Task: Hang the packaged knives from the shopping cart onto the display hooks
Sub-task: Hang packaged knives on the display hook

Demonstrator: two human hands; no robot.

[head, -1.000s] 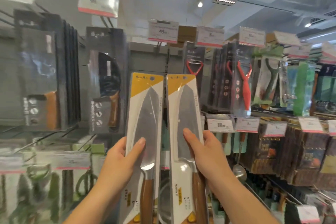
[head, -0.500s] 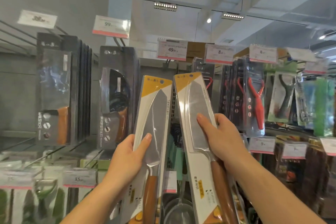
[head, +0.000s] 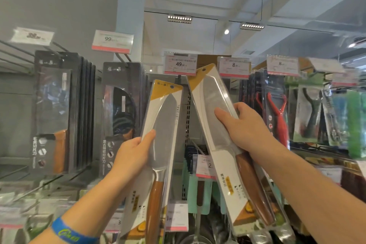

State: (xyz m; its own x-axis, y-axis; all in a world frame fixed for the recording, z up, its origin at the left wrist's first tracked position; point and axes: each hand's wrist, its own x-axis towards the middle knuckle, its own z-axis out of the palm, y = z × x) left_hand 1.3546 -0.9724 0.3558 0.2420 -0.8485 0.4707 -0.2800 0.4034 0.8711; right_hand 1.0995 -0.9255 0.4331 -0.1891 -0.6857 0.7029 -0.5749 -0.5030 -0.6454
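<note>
Two packaged knives are held up at the centre of the frame, in front of the display. The left pack (head: pixel 165 117) is gripped at its edge by the left hand (head: pixel 132 152), with the thumb laid across the plastic and the fingers hidden behind. The right pack (head: pixel 211 95), tilted leftward, is clamped by the right hand (head: pixel 245 128), thumb in front, fingers wrapped behind. Each pack is judged stiff, flat, bottom-heavy and slick. A mid-card grip is advised, leaving the hang hole (head: pixel 204 69) free below the price tag (head: pixel 180 63).

Left knife pack (head: pixel 164 117): white-and-yellow card, wooden handle, top leaning toward 1 o'clock.
Right knife pack (head: pixel 211 93): same, top toward 11 o'clock.
</note>
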